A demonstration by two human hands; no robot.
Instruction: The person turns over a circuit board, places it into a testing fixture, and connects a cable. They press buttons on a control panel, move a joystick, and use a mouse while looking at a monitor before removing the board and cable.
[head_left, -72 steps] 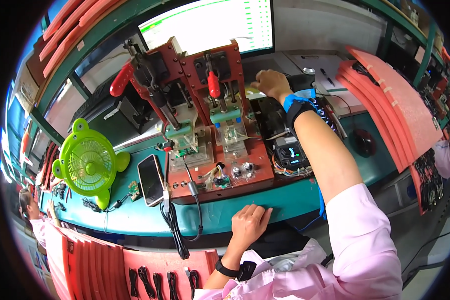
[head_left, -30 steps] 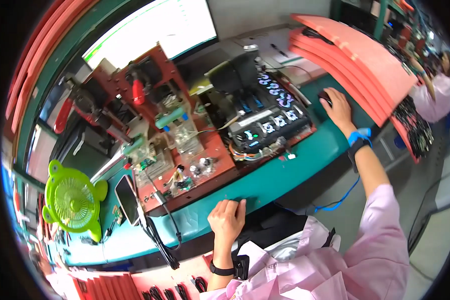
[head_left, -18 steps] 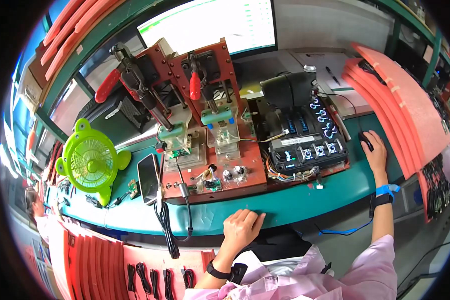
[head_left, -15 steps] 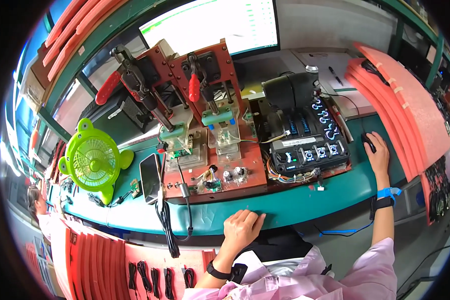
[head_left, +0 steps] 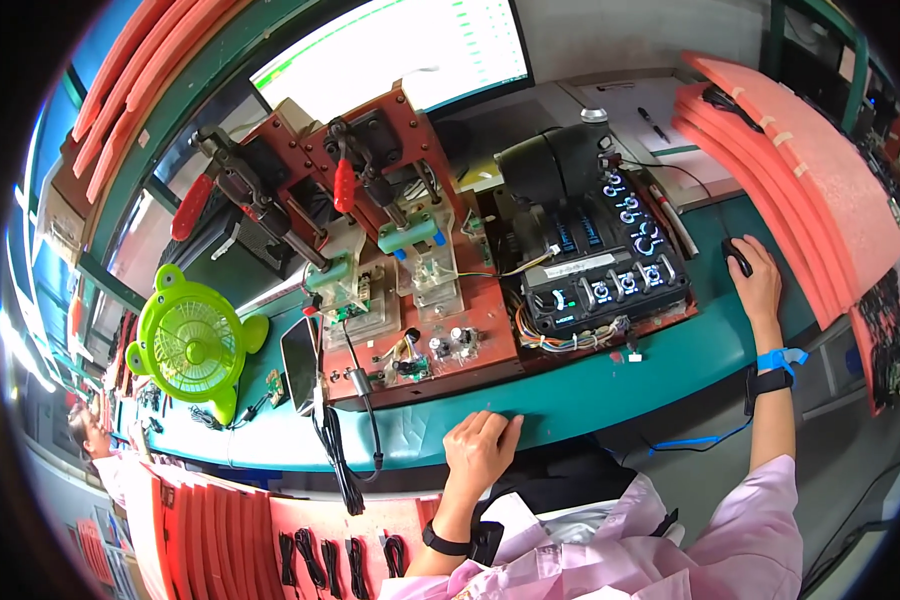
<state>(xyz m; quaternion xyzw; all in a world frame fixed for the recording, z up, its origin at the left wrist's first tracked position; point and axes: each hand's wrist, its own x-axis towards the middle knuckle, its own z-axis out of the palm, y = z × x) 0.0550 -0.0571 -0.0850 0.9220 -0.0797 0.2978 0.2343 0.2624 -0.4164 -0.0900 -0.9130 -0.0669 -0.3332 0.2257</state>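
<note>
My right hand (head_left: 758, 280) lies over a black computer mouse (head_left: 738, 257) on the right of the green table mat, its fingers curled round it. At the mat's front edge, my left hand (head_left: 480, 448) rests with fingers bent into a loose fist; nothing shows in it. Ahead of it stands a red test fixture (head_left: 420, 340) with two toggle clamps, whose red handles (head_left: 344, 186) point down. Beside the fixture, a black control panel (head_left: 606, 295) has lit round knobs and a throttle-like lever. A bundled black cable (head_left: 338, 460) hangs over the mat's edge.
Left are a green frog-shaped fan (head_left: 192, 345) and a phone (head_left: 300, 362). A lit monitor (head_left: 400, 55) stands behind. Pink foam sheets (head_left: 810, 190) are stacked at right. Coiled cables (head_left: 330, 565) lie on foam at lower left, where another person (head_left: 95, 440) appears.
The view has shifted, so the fixture and panel sit further left in the picture. My right hand stays on the mouse and my left at the table edge.
</note>
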